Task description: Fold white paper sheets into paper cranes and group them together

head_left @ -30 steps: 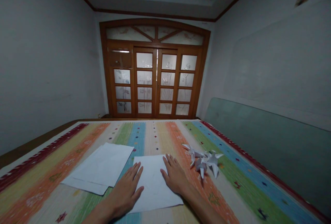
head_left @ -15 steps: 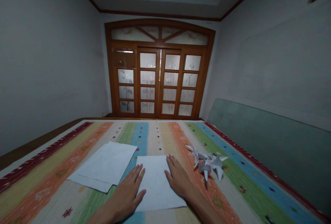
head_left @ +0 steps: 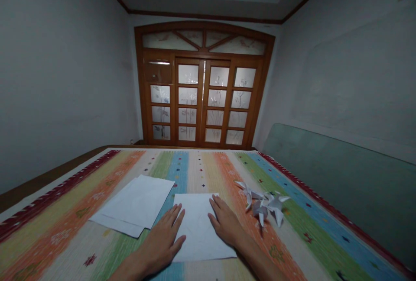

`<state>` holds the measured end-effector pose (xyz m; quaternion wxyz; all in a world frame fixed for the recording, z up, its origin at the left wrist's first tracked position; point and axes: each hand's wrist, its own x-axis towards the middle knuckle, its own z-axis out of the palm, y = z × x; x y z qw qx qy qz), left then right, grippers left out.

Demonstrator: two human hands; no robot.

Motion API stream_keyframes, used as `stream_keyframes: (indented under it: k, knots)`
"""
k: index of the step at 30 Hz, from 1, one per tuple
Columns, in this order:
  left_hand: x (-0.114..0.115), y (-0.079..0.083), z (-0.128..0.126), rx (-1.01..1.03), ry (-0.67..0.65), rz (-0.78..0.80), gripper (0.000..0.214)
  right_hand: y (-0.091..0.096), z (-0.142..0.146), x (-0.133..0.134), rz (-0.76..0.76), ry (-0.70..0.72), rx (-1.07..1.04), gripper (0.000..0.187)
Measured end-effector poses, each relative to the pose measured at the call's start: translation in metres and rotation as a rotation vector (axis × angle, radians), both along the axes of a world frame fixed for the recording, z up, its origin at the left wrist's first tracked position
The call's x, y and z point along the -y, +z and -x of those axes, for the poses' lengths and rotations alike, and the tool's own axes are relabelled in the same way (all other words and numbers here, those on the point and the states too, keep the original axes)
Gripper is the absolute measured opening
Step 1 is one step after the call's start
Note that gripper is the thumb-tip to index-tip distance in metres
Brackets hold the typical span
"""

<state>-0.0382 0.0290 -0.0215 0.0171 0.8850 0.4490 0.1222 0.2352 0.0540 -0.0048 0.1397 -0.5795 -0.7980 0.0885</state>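
On the striped bedcover [head_left: 198, 172], the left hand [head_left: 160, 237] and right hand [head_left: 224, 222] lie open on a white paper sheet [head_left: 195, 224] (nothing gripped), folded origami [head_left: 263, 203] just right

A plain white sheet of paper [head_left: 196, 224] lies flat and squared toward the body on a striped cover [head_left: 195, 168], with the left hand [head_left: 160, 237] and right hand [head_left: 225, 222] resting open and palm down along its two side edges. Just to its left lies a loose stack of white paper [head_left: 133, 198], set slightly askew with one lower sheet sticking out beneath the top ones, not touching the hands. Just beyond the right hand sits a small cluster of folded white paper shapes [head_left: 263, 205] with sharp, pointed tips, a little apart from the sheet.
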Motion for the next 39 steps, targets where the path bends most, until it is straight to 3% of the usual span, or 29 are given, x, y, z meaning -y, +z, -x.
stream_keyframes:
  k: [12, 22, 27, 31, 39]
  knots:
    - [-0.004, -0.004, 0.003, 0.029, -0.026, -0.014, 0.064, -0.002, -0.003, 0.007, -0.016, 0.041, 0.018, 0.055]
    - [-0.004, -0.009, 0.004, 0.06, -0.033, -0.044, 0.065, -0.001, -0.015, 0.036, 0.07, 0.088, 0.025, 0.059]
    - [-0.001, 0.0, 0.002, 0.041, -0.024, 0.0, 0.06, 0.01, -0.021, 0.045, 0.135, 0.089, 0.007, 0.059]
    - [0.003, 0.009, 0.002, 0.04, -0.084, 0.049, 0.06, 0.008, -0.029, 0.047, 0.092, 0.112, -0.088, 0.053]
    - [0.016, 0.02, 0.01, 0.04, -0.162, 0.134, 0.088, 0.01, -0.04, 0.045, 0.015, 0.185, -0.199, 0.047]
